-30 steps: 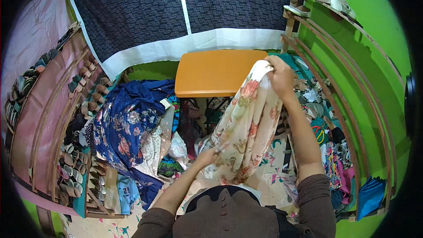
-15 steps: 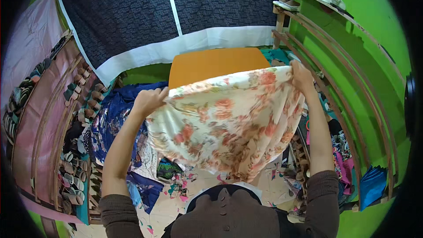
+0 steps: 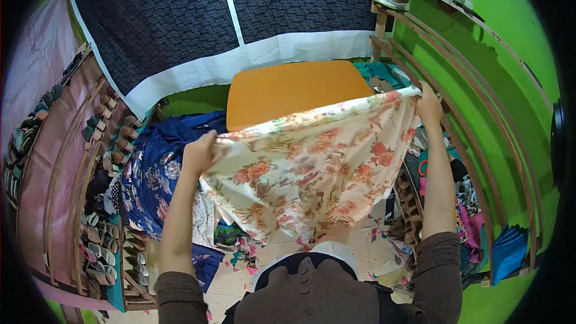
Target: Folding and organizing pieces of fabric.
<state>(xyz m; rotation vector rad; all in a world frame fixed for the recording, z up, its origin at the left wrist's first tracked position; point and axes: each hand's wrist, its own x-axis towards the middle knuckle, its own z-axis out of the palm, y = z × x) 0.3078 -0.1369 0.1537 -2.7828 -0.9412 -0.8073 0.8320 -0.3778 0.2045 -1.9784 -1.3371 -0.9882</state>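
A cream cloth with orange and red flowers (image 3: 312,174) hangs between my two hands, its upper edge pulled taut and slanting up to the right. My left hand (image 3: 201,153) is closed on the cloth's left corner. Higher up, my right hand (image 3: 428,107) grips the right corner with the fingers bent round it. Behind the cloth stands an orange-topped table (image 3: 294,93), its near part hidden by the fabric. The lower part of the cloth falls in loose folds in front of my body.
Dark blue floral cloth (image 3: 150,174) is heaped left of the table. Wooden racks with shoes (image 3: 99,246) line the left side. On the right, wooden rails (image 3: 480,120) run along the green wall, with a folded blue cloth (image 3: 509,254) below. Fabric scraps (image 3: 243,255) litter the tiled floor.
My right hand has moved right and slightly down, and my left hand slightly left and down. The cloth's upper edge is stretched wider, and its lower folds have spread.
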